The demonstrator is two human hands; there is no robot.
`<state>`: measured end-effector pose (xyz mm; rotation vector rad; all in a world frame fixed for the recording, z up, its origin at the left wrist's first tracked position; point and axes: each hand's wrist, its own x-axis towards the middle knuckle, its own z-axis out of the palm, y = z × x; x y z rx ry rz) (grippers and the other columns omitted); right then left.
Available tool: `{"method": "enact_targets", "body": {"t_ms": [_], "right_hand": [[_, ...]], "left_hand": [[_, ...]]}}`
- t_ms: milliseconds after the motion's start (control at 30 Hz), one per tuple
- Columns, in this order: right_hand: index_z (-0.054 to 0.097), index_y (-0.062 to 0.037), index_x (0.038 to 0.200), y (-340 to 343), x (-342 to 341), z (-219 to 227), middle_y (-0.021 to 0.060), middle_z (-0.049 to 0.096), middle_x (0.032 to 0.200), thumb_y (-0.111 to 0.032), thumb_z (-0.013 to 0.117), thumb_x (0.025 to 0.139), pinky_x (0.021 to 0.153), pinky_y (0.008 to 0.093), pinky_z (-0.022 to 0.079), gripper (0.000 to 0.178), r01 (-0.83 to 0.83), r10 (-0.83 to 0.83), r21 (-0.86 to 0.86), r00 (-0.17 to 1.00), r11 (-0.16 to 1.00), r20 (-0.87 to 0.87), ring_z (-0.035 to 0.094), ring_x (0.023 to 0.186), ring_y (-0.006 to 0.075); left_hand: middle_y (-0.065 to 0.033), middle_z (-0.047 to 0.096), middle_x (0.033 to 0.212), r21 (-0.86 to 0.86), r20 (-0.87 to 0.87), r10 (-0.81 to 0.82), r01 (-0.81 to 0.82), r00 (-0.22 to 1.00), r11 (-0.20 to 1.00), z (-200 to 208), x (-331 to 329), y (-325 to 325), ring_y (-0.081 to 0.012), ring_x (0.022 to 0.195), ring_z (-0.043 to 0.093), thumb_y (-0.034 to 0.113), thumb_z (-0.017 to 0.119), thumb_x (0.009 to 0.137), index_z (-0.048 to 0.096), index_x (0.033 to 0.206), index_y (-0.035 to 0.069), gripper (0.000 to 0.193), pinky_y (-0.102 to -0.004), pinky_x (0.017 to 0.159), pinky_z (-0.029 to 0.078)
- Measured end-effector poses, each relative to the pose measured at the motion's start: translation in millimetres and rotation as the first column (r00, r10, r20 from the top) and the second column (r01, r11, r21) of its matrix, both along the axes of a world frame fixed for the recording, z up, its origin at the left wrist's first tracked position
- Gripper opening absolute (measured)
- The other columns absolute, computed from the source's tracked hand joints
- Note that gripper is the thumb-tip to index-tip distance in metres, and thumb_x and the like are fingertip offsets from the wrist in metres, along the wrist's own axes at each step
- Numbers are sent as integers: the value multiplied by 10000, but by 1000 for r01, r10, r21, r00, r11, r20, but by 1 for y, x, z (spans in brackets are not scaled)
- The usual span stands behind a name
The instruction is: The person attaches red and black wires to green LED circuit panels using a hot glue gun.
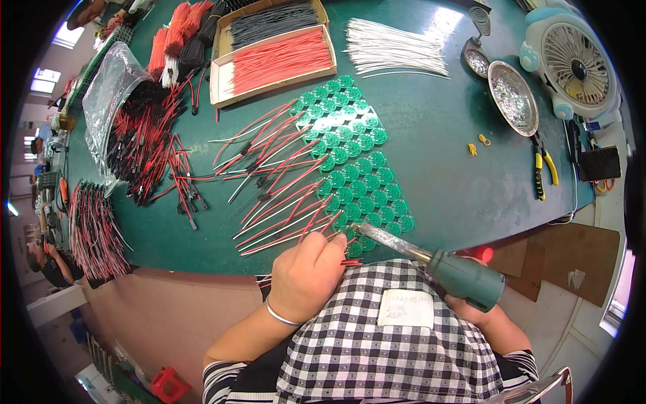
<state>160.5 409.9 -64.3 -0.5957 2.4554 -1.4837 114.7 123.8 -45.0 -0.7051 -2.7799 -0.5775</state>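
Left hand [306, 273] pinches red and black wires [282, 225] at the near table edge, just beside two green panels of round circuit boards [353, 161]. Right hand [471, 306] is mostly hidden behind the green soldering iron [437, 259] that it grasps; the iron's tip touches the nearest panel. Further left lies one clear plastic bag [111, 94]. Behind stand two shallow cardboard boxes [272, 64], one with red wires, one with black. At right lie two metal dishes [513, 97] and one white fan [572, 60].
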Motion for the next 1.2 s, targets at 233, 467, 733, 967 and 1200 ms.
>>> {"method": "enact_targets", "body": {"t_ms": [233,467,733,967,1200], "right_hand": [[646,-40,992,-5,-8,7,129,663,980,-112,577,810,764,379,503,207,-12,9,-26,994,1000,-107,641,870,315],[653,-46,971,-4,-10,4,125,666,954,-85,585,776,755,389,505,210,-39,40,14,987,999,-154,641,856,320],[647,-48,1015,3,0,-7,105,640,978,-136,654,668,891,411,443,358,-3,3,11,1000,1000,8,589,946,312],[448,-37,1324,-5,7,-12,113,632,991,-447,625,812,841,364,473,680,343,-114,-423,870,839,479,607,918,222],[359,29,1335,-53,-59,0,204,546,1204,-242,636,846,997,502,413,624,407,191,-773,814,487,548,547,1131,338]], "left_hand": [[-56,486,679,-8,16,7,-7,1000,1000,2,0,1,-195,518,535,0,717,631,651,907,47,287,-313,439,426],[-49,472,661,-20,-8,-1,1,1000,1000,-1,-2,1,-194,504,520,6,719,627,658,909,54,293,-311,432,413],[-48,473,664,-33,-1,-3,3,1000,999,0,-2,2,-192,505,523,11,721,628,660,908,57,291,-308,433,416],[-42,431,657,-16,-51,-26,25,998,1000,-3,-3,0,-170,468,483,51,643,687,635,925,58,238,-297,404,400],[-42,438,660,-29,-36,-37,36,999,999,-2,-8,-1,-170,475,493,55,644,694,634,922,53,229,-296,409,405]]}}
